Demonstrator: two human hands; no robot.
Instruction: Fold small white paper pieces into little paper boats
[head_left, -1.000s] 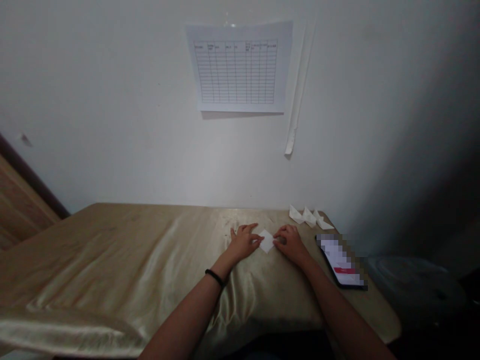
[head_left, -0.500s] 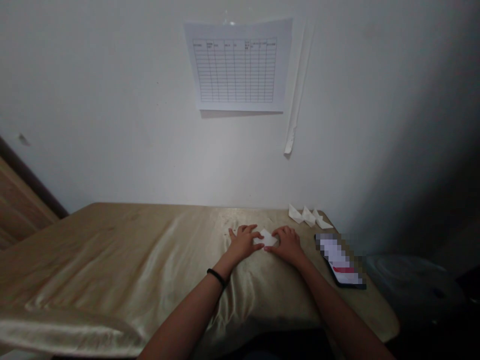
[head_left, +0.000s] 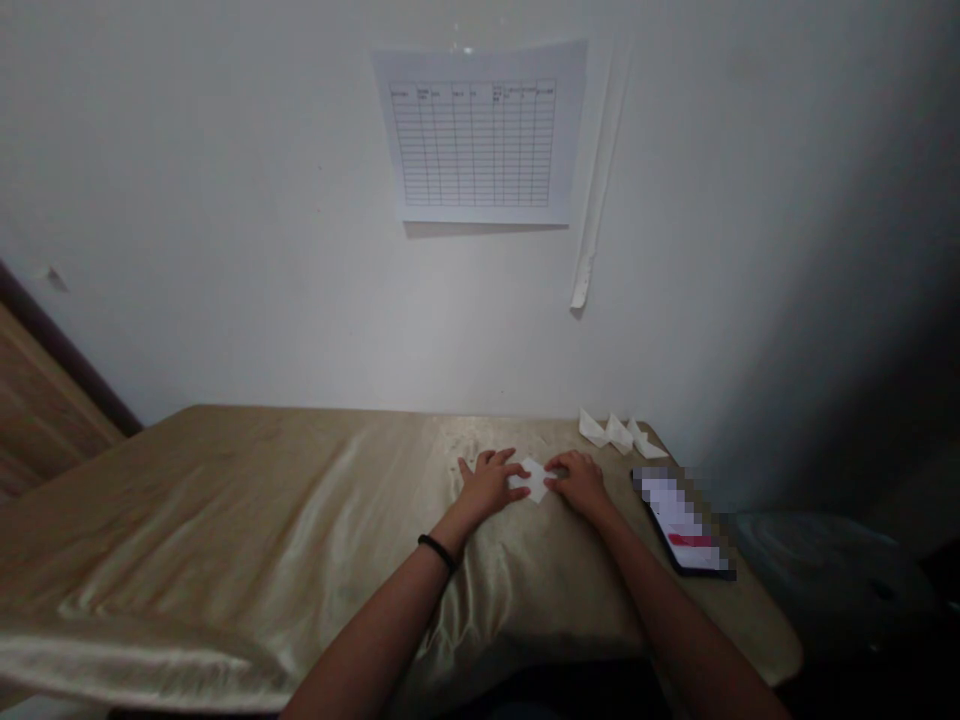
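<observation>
A small folded white paper (head_left: 536, 482), roughly diamond-shaped, lies on the satin-like cloth between both hands. My left hand (head_left: 486, 482), with a black band at the wrist, grips the paper's left side between thumb and index finger, its other fingers spread. From the opposite side, my right hand (head_left: 579, 482) pinches the right edge with thumb and curled fingers. Beyond the right hand, three folded white paper boats (head_left: 619, 433) stand in a row near the wall.
A phone (head_left: 684, 525) with a lit, partly blurred screen lies right of my right forearm. Gold-beige cloth (head_left: 262, 520) with wrinkles covers the table. A printed grid sheet (head_left: 480, 140) hangs on the wall, beside a vertical white strip (head_left: 592, 220).
My right thumb has moved up and right from the paper's lower edge, so more of the paper shows. My left hand stays nearly still.
</observation>
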